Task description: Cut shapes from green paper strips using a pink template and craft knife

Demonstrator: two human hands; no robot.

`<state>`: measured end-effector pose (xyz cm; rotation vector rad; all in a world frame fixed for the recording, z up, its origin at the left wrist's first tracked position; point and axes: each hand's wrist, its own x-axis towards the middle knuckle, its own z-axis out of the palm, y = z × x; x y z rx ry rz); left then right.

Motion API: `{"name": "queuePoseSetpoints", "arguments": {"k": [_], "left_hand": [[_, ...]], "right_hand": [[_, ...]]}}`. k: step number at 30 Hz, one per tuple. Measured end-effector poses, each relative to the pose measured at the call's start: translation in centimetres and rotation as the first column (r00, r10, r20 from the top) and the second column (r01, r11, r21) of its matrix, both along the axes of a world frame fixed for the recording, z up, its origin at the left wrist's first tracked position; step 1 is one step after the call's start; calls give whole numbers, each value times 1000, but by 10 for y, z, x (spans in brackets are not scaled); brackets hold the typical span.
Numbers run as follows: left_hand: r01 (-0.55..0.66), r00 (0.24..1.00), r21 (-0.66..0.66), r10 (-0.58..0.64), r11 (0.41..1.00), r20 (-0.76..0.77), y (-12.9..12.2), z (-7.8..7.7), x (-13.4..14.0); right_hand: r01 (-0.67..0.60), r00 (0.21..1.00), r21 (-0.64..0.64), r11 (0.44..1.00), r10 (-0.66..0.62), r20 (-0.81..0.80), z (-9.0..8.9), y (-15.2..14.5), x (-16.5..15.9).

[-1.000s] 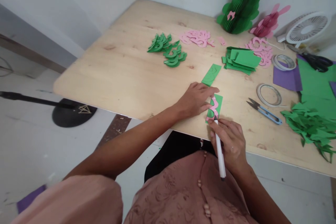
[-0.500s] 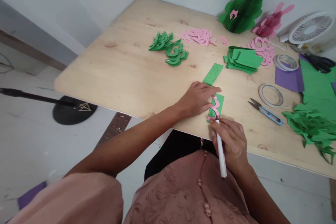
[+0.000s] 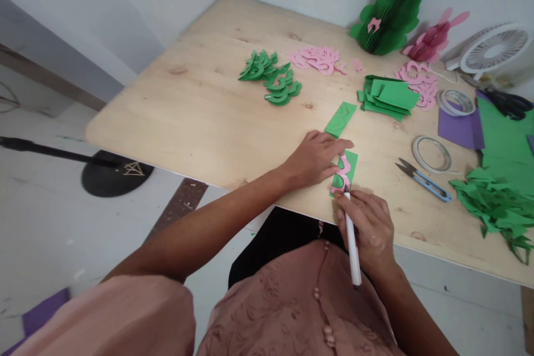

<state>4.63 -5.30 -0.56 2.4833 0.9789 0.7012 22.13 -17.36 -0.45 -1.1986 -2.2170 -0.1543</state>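
Observation:
A small green paper rectangle (image 3: 352, 162) lies near the table's front edge with a wavy pink paper cutout (image 3: 345, 166) on top of it. My left hand (image 3: 311, 160) rests flat from the left, fingers spread, its fingertips pressing the cutout onto the green paper. My right hand (image 3: 369, 222) is closed around a white marker (image 3: 352, 247), whose dark tip touches the lower right border of the cutout. Just beyond my left hand lies another green rectangle (image 3: 341, 119) with a curvy outline drawn on it.
Green cutouts (image 3: 278, 89), pink cutouts (image 3: 319, 60) and stacked green paper (image 3: 390, 97) lie farther back. To the right are thread snips (image 3: 425, 181), a tape roll (image 3: 431, 154) and green scraps (image 3: 496, 200). A green paper rabbit (image 3: 390, 14) and a white fan (image 3: 492, 50) stand by the wall.
The whole view has shifted very slightly. Both hands, the marker and the cutout keep nearly the same places relative to each other.

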Motion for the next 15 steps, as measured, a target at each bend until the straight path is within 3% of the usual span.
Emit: {"name": "queuePoseSetpoints", "arguments": {"k": [15], "left_hand": [[-1, 999, -18, 2, 1000, 45, 1, -2, 0]], "right_hand": [[16, 1000, -4, 1000, -16, -2, 2, -1, -3]]}}
